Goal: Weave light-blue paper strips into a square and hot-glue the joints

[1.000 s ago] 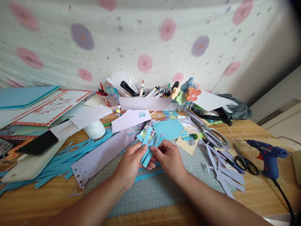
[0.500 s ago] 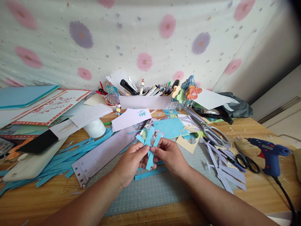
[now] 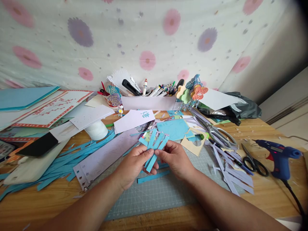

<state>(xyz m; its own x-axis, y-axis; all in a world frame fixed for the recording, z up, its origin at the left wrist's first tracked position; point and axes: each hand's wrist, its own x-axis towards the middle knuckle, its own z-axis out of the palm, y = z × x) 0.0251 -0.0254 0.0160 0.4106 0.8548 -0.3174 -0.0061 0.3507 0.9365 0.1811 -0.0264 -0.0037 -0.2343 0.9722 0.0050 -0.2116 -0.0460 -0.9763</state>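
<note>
My left hand (image 3: pixel 132 165) and my right hand (image 3: pixel 175 158) meet over the grey-green cutting mat (image 3: pixel 156 195). Together they pinch a small bundle of crossed blue and lilac paper strips (image 3: pixel 154 145), which fans out above the fingers. The left thumb presses on the bundle's lower part and the right fingertips grip it from the right. A loose blue strip (image 3: pixel 153 176) lies on the mat just below the hands. A long lilac paper band (image 3: pixel 106 155) with punched shapes lies to the left of my left hand.
Blue strips (image 3: pixel 60 163) pile at the left beside a black phone (image 3: pixel 39 145) and a white roll (image 3: pixel 97 130). A white pen holder (image 3: pixel 149 102) stands at the back. Large scissors (image 3: pixel 216 133), small black scissors (image 3: pixel 255 162), lilac offcuts (image 3: pixel 231 173) and a blue glue gun (image 3: pixel 279 155) lie right.
The hands have turned and re-fanned the strip bundle, and it sits slightly higher. The view has tilted a little; the rest of the table is unchanged.
</note>
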